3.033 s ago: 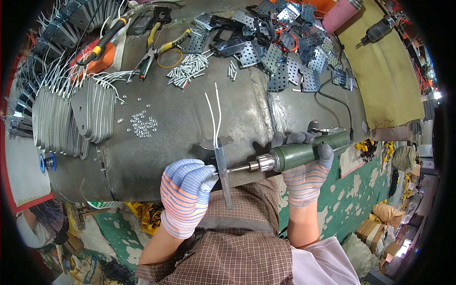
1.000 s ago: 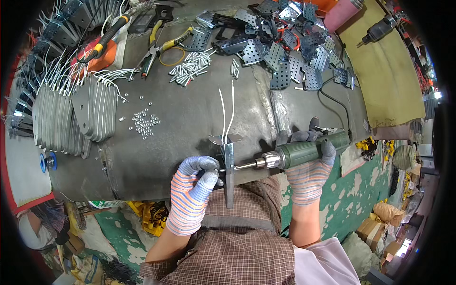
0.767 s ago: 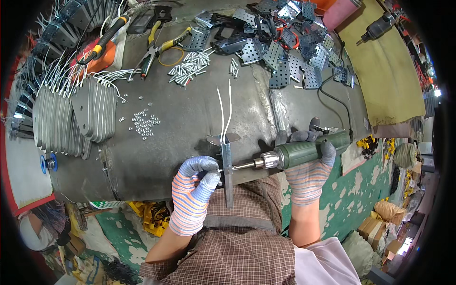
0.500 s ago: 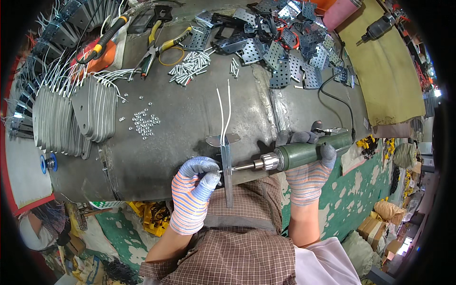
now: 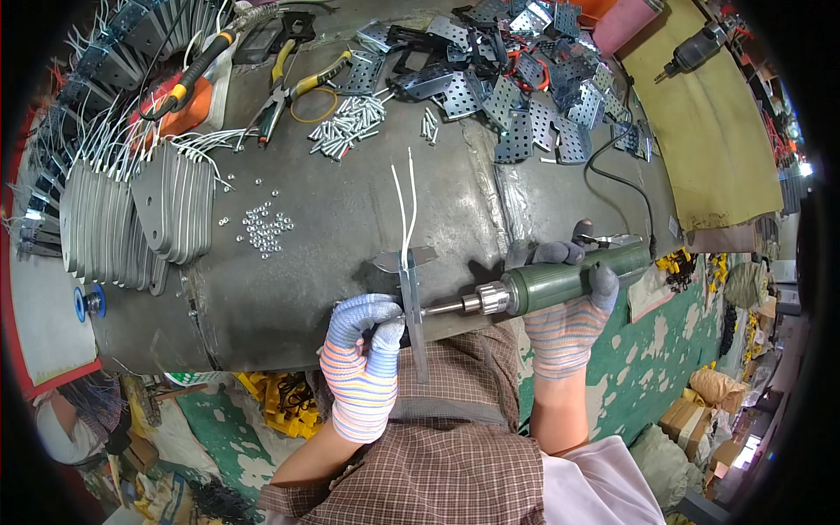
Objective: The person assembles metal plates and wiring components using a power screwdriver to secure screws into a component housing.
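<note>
A narrow grey metal plate [image 5: 411, 319] with two white wires [image 5: 405, 214] stands on edge at the table's near side, a small metal crosspiece [image 5: 404, 259] at its upper end. My left hand [image 5: 363, 363], in a striped glove, is closed with thumb and fingers pinched at the plate's left face; any small part between the fingertips is hidden. In my gloved right hand [image 5: 573, 324] lies a green electric screwdriver [image 5: 560, 284], fingers wrapped round its body. Its silver bit [image 5: 446, 306] points left and meets the plate's right face, opposite my left fingertips.
Loose nuts [image 5: 265, 227] and a heap of screws [image 5: 346, 127] lie on the dark table [image 5: 341, 206]. Grey plates with wires [image 5: 175, 206] are stacked at left. Pliers [image 5: 302, 83] and perforated brackets [image 5: 516, 105] lie at the back. A black cord [image 5: 599, 175] runs to the screwdriver.
The plate, its wires and the bit have shifted slightly left, and the plate leans a little more. My left fingers are now closer against it. The right hand keeps its grip.
</note>
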Demonstrator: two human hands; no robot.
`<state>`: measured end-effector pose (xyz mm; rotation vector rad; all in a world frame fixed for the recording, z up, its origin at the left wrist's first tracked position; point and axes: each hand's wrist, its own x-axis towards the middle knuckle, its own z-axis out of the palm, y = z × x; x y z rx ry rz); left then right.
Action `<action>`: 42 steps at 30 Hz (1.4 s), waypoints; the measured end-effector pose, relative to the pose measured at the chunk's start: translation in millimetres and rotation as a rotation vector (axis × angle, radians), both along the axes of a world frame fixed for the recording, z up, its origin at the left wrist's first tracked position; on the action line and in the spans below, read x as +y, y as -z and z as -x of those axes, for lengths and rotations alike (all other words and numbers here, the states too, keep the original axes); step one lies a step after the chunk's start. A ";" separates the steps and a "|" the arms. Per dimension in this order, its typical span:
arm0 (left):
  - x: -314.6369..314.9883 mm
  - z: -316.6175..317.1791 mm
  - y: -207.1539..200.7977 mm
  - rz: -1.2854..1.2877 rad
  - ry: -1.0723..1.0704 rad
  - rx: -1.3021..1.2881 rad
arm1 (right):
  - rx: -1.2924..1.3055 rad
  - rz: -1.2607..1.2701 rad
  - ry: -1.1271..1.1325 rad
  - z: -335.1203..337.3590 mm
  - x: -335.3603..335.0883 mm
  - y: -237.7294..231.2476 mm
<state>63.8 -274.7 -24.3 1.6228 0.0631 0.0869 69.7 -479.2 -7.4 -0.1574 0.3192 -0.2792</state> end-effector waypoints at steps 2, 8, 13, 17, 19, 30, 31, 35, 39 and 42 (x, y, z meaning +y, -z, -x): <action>-1.9 -0.7 -1.6 -0.021 -0.004 -0.009 | -0.035 0.035 0.004 0.3 1.0 -0.9; -1.2 -1.8 7.7 -0.073 0.039 -0.127 | -0.092 0.119 -0.002 -1.6 1.6 -9.5; 10.6 4.9 -5.2 -0.091 0.332 0.098 | -0.036 0.103 0.039 -1.7 -10.0 -5.5; 16.9 6.2 -8.3 0.143 0.298 0.253 | 0.005 0.096 0.031 -4.1 -7.4 7.9; 16.2 4.5 -9.5 0.134 0.299 0.249 | 0.047 0.119 0.028 -4.4 -5.3 10.4; 22.9 -5.8 -14.1 0.102 0.390 0.319 | 0.070 0.199 0.064 -5.7 3.6 17.6; 23.6 -7.2 -13.9 0.126 0.393 0.335 | 0.075 0.215 0.068 -6.4 4.6 17.2; 23.2 -7.8 -13.3 0.143 0.397 0.323 | 0.070 0.209 0.054 -8.7 7.6 7.8; 27.4 -0.8 -29.9 -0.016 0.424 0.067 | -0.027 0.119 0.019 -10.8 4.2 -16.8; 34.2 -9.5 -33.8 -0.359 0.569 -0.276 | -0.098 -0.026 -0.008 -1.4 -4.6 -26.1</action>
